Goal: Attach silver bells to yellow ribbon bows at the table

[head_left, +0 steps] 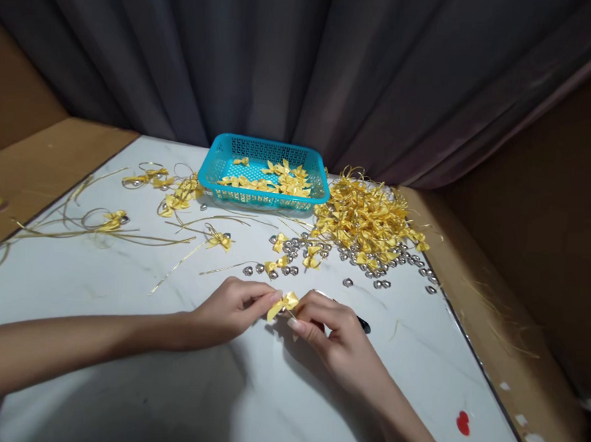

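Note:
My left hand (pixel 235 309) and my right hand (pixel 329 335) meet over the white marble table (pixel 118 343), both pinching one small yellow ribbon bow (pixel 283 305) between their fingertips. A dark slim tool (pixel 364 326) pokes out from behind my right hand; I cannot tell whether that hand grips it. Just beyond the hands lie several small silver heart beads (pixel 372 269) and loose yellow bows (pixel 312 256).
A teal plastic basket (pixel 218 169) holding several bows stands at the back centre. A big heap of yellow bows (pixel 366 215) lies to its right. Bows on gold cord loops (pixel 110 220) are spread at the left. A red spot (pixel 463 422) marks the near right. Dark curtain behind.

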Available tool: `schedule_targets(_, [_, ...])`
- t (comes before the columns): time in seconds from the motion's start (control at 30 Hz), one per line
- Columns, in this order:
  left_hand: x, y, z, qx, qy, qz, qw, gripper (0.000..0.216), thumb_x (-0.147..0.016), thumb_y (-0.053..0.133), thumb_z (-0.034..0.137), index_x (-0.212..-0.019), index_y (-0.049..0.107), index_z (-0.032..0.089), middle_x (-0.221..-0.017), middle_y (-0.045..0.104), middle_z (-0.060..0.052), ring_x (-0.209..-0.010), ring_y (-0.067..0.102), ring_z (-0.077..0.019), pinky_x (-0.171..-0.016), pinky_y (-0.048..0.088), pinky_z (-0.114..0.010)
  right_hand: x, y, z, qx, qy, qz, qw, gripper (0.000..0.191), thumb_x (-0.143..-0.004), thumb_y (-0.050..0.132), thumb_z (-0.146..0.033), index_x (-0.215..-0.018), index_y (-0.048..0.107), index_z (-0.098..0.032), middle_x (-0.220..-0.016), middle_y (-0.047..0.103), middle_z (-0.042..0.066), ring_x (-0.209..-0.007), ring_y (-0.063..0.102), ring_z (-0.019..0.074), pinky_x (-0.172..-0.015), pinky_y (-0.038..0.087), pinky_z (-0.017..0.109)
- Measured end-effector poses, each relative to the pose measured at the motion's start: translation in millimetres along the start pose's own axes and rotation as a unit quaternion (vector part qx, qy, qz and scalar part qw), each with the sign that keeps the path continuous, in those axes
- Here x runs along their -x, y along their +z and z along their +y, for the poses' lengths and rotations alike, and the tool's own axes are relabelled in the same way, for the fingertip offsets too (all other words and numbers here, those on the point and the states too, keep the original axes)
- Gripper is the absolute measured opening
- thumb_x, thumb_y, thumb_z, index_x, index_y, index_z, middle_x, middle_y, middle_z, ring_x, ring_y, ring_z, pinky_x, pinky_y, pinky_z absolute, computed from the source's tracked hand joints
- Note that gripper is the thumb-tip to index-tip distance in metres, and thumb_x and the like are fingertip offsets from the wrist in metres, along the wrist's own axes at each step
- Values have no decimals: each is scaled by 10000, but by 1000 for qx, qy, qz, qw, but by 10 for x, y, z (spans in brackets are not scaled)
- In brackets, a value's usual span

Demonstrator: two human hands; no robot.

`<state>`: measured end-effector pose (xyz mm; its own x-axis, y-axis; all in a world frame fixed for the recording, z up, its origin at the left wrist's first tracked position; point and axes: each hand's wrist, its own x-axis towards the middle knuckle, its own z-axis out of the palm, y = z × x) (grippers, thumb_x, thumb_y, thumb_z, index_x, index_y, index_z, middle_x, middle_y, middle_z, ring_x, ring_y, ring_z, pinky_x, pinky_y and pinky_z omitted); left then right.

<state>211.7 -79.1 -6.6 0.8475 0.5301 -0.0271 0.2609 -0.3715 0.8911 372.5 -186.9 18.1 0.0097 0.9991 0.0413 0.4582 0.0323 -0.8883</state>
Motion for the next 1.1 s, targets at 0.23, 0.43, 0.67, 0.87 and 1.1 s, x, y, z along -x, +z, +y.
schedule_targets(0.23, [-22,3,-65,-6,-5,-44,999,368,-903,377,317,-683,618,146,-578,588,1,-501,440,-88,-495,328,-195,-4,-28,69,30,52,-15,998,257,-840,548,-238,-594,588,-173,-624,577,18,-594,509,137,-558,381,258])
schedule_targets(0.43, [-18,70,-158,-66,135,-108,983,341,-903,408,241,-640,607,152,-551,583,-19,-538,487,-114,-551,364,-218,-194,-262,105,194,29,77,978,167,-886,489,-205,-764,595,-164,-742,628,52,-688,553,168,-633,410,274])
schedule_targets(0.67, [-22,83,-253,-138,225,-50,963,263,-913,421,228,-774,628,146,-661,590,-40,-649,525,-145,-629,400,-242,-1100,-376,236,367,41,22,929,96,-837,539,-83,-839,624,-127,-928,651,114,-948,545,236,-822,407,334])
schedule_targets(0.87, [-16,98,-263,-175,202,22,963,214,-919,383,211,-929,584,139,-778,599,-56,-713,540,-161,-649,423,-254,-1627,-181,405,360,131,-27,923,234,-888,565,-275,-1080,576,-143,-1072,603,69,-916,606,194,-779,506,381])
schedule_targets(1.1, [-21,66,-271,-169,195,85,962,180,-917,390,180,-1033,524,148,-818,587,-47,-743,552,-157,-681,458,-261,-1683,-172,300,271,149,-75,948,216,-890,563,-283,-1044,597,-136,-1037,621,55,-848,621,173,-714,528,339])
